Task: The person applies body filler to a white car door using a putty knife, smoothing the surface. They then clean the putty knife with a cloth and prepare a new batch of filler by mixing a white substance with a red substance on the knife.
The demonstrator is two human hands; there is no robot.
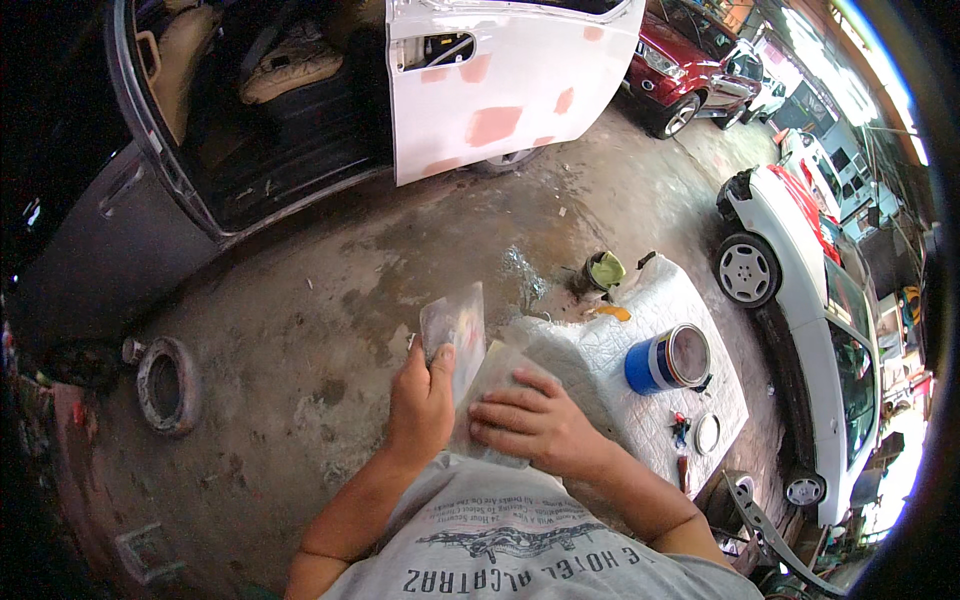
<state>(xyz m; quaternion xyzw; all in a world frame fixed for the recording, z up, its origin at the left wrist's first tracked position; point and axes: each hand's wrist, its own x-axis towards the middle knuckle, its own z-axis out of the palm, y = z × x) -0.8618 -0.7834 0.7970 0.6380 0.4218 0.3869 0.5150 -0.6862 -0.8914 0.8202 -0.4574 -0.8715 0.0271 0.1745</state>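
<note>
My left hand (422, 402) grips a pale, translucent flat sheet (462, 328) with faint reddish marks, thumb on its face. It looks like a plastic putty spreader, though I cannot be sure. Beside it, my right hand (530, 422) is closed on a second translucent flat sheet (490, 378), fingers laid across it. The two sheets overlap or nearly touch in front of my chest. To the right, a blue can (655, 366) stands on a silvery quilted mat (590, 350). Ahead is an unhinged-looking white car door (560, 60) with pinkish patches (494, 125).
An open dark car body (170, 215) stands at the left, with a tire (168, 386) on the floor near it. A green-smeared container (603, 272), a yellow piece (612, 313) and a ring-shaped lid (707, 433) lie around the mat. A white car (800, 290) and a red car (690, 60) stand right.
</note>
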